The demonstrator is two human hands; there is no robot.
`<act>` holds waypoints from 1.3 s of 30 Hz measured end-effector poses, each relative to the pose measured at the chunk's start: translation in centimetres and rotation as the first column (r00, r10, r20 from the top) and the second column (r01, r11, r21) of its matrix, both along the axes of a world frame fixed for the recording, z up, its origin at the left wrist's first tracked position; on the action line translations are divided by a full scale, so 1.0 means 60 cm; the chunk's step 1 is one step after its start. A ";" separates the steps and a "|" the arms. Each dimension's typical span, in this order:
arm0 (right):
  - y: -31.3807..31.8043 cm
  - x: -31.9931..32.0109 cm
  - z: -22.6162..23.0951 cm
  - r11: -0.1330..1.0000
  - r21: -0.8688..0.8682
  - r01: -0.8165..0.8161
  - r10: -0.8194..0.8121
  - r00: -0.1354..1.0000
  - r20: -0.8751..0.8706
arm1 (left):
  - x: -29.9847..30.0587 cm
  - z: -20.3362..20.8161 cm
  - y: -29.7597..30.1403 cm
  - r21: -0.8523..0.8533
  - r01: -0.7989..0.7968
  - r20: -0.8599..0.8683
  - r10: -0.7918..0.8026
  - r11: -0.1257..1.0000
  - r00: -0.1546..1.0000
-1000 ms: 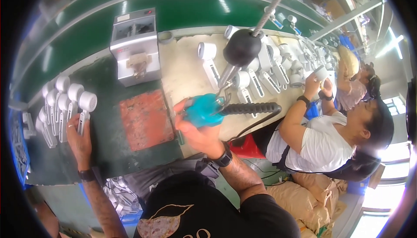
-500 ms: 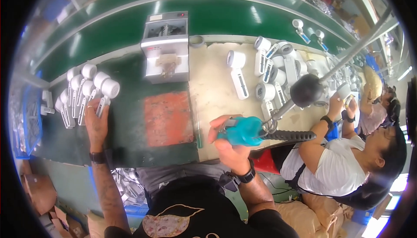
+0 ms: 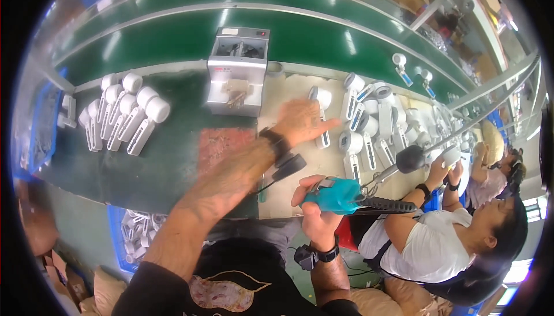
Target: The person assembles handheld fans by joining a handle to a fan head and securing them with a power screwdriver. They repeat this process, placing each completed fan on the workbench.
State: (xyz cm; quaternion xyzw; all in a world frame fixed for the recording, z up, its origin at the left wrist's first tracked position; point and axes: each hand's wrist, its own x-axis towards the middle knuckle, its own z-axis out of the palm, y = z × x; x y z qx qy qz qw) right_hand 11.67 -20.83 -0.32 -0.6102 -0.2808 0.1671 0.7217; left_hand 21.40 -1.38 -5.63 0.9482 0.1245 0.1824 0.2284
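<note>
Though set at the handle of the front piece in the group of white units [image 3: 156,109] half a second ago, now stretched across toward the right with the left hand [image 3: 303,121]. Slightly blurred there, right over a single white unit [image 3: 321,96] on the pale board [image 3: 291,88], with one digit jutting out to the right; cannot tell whether gripping, touching or just above it. With the left forearm now slanting over part of the red patch [image 3: 222,141], fully bare before.

Still closed firmly around the teal tool [image 3: 334,196] with the right hand [image 3: 317,212], as in both earlier frames, near the front edge of the bench. Hung from beneath the black ball [image 3: 410,159], with a ribbed black cable [image 3: 386,203] running off to the right.

At the far left, still bunched on the dark green surface [image 3: 156,177], but now free of fingers. Seen at the right, as before: a person in a white shirt [image 3: 438,241], still with a unit in raised hands.
</note>
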 end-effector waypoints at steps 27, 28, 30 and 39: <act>0.298 0.060 0.066 0.942 0.283 -0.179 0.130 0.974 0.183 | -0.354 0.013 0.129 -0.019 0.175 0.166 -0.170 0.984 0.971; 0.325 0.065 0.068 0.972 0.197 -0.126 0.072 0.962 0.262 | -0.358 0.015 0.128 -0.008 0.207 0.134 -0.204 0.978 0.970; 0.367 0.066 0.062 0.991 0.109 -0.080 0.038 0.938 0.344 | -0.364 -0.006 0.127 -0.014 0.187 0.221 -0.179 0.982 0.959; 0.412 0.086 0.005 0.973 0.179 -0.145 0.092 0.958 0.272 | -0.359 -0.007 0.121 -0.094 0.161 0.177 -0.142 0.982 0.974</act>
